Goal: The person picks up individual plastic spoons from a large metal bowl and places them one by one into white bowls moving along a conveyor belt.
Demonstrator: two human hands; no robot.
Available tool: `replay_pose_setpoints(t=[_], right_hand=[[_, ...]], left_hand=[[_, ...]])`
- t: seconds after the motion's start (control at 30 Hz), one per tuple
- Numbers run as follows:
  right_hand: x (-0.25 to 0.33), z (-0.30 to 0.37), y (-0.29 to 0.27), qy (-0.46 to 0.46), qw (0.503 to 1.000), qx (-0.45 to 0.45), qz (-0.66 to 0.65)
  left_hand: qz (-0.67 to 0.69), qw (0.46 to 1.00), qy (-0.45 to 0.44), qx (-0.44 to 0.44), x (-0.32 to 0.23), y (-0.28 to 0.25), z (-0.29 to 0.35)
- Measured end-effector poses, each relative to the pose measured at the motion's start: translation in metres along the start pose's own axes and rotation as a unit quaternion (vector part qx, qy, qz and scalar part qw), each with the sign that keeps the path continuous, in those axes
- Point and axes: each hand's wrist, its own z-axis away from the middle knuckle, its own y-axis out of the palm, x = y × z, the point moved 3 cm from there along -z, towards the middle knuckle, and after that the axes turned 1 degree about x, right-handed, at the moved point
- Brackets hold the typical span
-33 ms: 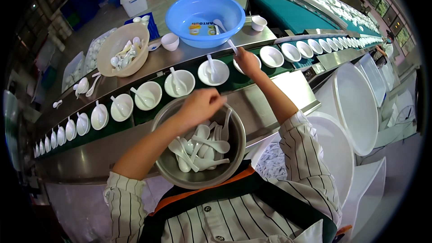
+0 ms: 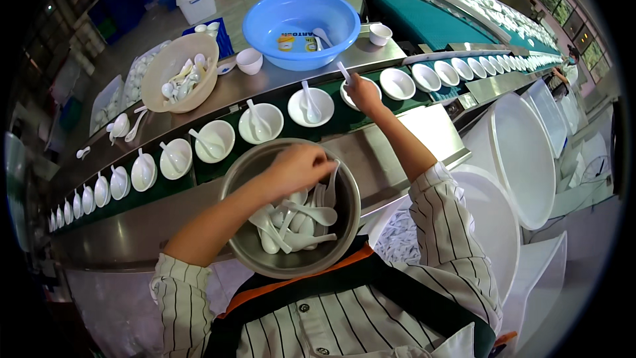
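My right hand (image 2: 364, 93) holds a white soup spoon (image 2: 343, 71) by its handle, over a white bowl (image 2: 374, 87) on the conveyor; the spoon's lower part is hidden behind the hand. My left hand (image 2: 301, 166) reaches into a steel basin (image 2: 240, 242) in front of me. Its fingers are pinched together at the upright handle of a spoon (image 2: 331, 189) there. Several more white spoons (image 2: 311, 212) lie jumbled in the basin. Along the conveyor's left stretch, each bowl, such as this nearest bowl (image 2: 324, 101), has one spoon leaning in it.
Behind the green conveyor belt (image 2: 285, 129) are a blue tub (image 2: 255, 40) with a few spoons, a cream tub (image 2: 151, 89) of spoons and a small white cup (image 2: 250, 61). Bowls without spoons (image 2: 397, 84) line the belt to the right. Large white bins (image 2: 520, 159) stand at my right.
The bowls have shifted slightly left along the belt. My left hand has moved down to the spoon handle in the basin. My right hand has shifted slightly left and down with its spoon.
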Motion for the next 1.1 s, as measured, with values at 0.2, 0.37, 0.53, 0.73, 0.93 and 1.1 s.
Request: replay_pose_setpoints(t=[0.2,0.37,0.53,0.73,0.93,1.1], right_hand=[[0.033,0.021,-0.021,-0.06,0.992,-0.028,-0.11],[0.12,0.07,-0.078,-0.122,0.858,0.285,-0.409],[0.137,0.052,-0.078,-0.157,0.957,0.176,-0.168],[0.014,0.004,-0.01,-0.018,0.999,-0.019,0.044],[0.017,0.003,0.024,0.032,0.998,0.039,0.046],[0.14,0.045,-0.063,-0.19,0.937,0.219,-0.193]], left_hand=[[0.098,0.991,0.0,0.087,0.015,0.033,-0.001],[0.318,0.947,-0.05,-0.02,0.011,-0.017,0.002],[0.336,0.924,0.025,-0.178,0.021,-0.039,0.001],[-0.131,0.972,0.118,0.152,0.027,-0.005,0.049],[-0.215,0.949,0.039,0.228,0.047,0.025,0.058],[-0.093,0.972,0.024,0.213,0.05,0.006,0.054]])
